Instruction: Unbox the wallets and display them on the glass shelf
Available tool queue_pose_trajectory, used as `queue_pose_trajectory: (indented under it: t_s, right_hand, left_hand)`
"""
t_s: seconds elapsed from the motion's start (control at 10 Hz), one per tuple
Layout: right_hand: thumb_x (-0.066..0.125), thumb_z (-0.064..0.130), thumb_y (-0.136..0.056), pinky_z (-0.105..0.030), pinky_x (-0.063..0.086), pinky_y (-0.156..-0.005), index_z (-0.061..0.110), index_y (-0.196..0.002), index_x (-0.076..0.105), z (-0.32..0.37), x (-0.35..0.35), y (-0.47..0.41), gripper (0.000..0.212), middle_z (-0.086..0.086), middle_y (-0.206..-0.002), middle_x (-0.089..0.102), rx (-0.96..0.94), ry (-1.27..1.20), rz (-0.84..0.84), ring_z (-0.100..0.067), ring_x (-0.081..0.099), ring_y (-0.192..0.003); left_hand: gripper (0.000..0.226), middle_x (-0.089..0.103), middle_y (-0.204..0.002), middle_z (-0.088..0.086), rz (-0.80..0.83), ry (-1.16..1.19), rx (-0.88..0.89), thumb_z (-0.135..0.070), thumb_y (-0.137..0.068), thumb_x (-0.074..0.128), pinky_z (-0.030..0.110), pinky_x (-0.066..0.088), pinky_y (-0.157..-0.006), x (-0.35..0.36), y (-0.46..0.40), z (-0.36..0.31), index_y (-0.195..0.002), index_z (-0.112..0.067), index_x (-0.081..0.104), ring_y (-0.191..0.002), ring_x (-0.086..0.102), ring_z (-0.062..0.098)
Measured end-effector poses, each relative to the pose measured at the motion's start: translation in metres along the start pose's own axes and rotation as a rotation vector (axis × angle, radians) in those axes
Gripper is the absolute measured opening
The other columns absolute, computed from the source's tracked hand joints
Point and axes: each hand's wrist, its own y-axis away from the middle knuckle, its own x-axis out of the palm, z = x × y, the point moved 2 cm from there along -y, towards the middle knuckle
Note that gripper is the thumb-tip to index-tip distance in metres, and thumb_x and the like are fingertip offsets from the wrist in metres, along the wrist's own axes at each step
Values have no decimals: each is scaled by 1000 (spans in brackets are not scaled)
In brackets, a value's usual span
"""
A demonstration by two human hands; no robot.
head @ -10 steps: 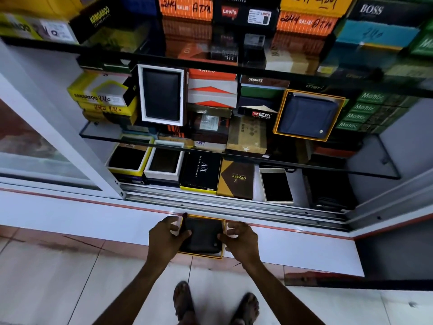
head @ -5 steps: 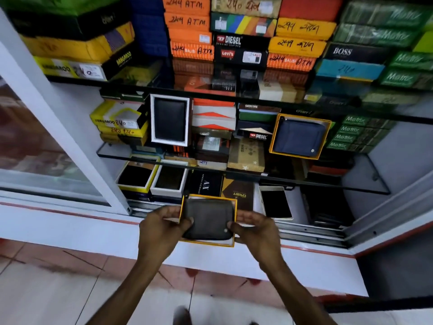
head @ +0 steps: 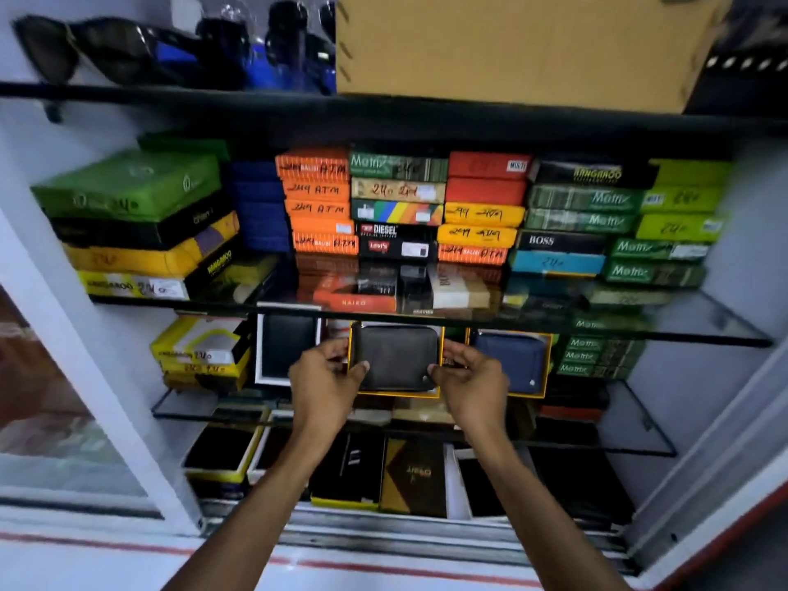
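Now raised from low by sill: both hands (head: 401,377) grip boxed wallet (head: 395,357) at mid-frame glass shelf (head: 639,441), beside blue wallet (head: 509,361). Placement near.

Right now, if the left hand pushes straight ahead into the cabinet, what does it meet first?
Probably the white-framed box holding a black wallet, propped just beyond the left hand, which grips the orange-rimmed box with a dark wallet. Depth is unclear.
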Motion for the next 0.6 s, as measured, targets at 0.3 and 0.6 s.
queue_pose_trajectory:
  t_s: [0.3,0.6]
  right_hand:
    - [72,4,-84,-5,53,-67,13,-121,67,-20,26,-24,39,-7,-99,78,39,109,22,-10,72,-78]
    - [71,2,-84,-17,54,-83,12,-130,62,-12,22,-18,47,-3,-113,73,-10,118,34,2,63,-84]
  left_hand:
    - [25,77,-94,1,46,-104,-46,-9,-76,76,20,53,-77,39,-29,31,-101,-11,73,-81,71,13]
    - [44,77,-96,6,32,-152,-28,-22,-78,77,21,56,-73,41,-20,32,-118,-9,65,-80,72,14]
